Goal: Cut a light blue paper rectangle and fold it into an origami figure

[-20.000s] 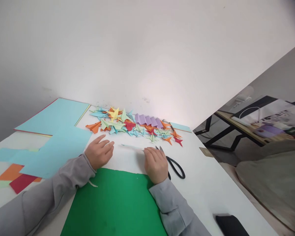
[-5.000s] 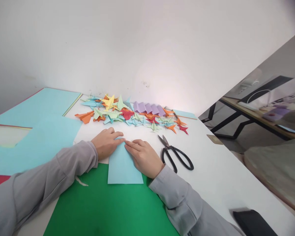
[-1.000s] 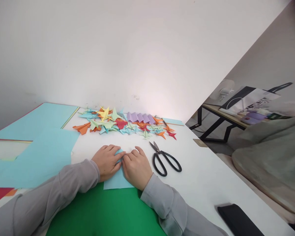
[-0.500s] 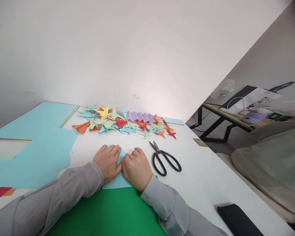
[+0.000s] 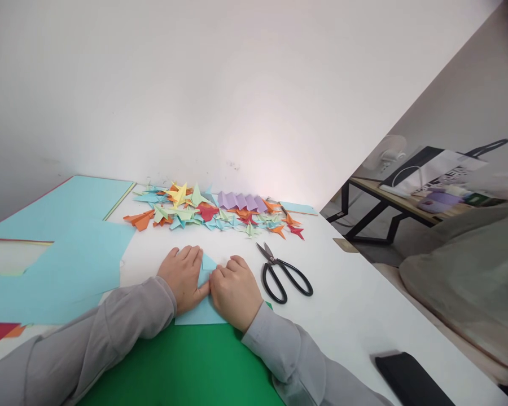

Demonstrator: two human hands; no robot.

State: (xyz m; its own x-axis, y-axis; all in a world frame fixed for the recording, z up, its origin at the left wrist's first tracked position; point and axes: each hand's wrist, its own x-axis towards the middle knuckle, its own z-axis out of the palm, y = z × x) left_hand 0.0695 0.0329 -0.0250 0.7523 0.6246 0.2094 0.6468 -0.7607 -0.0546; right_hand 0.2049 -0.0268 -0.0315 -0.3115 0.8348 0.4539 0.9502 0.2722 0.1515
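Pressing blue paper [image 5: 204, 313] | left hand [image 5: 182, 280] flat | right hand [image 5: 236, 292] curled at edge, grip unclear | scissors [image 5: 272, 260] apart

Folded paper pieces [image 5: 207, 212] block twelve o'clock from the right hand [image 5: 232, 290], scissors [image 5: 273, 261] two o'clock; open desk [image 5: 342, 299] leaves a lane between the scissors and a black object [image 5: 412, 379] at four.

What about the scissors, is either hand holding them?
No, the scissors lie on the table, while the left hand and right hand rest on blue paper.
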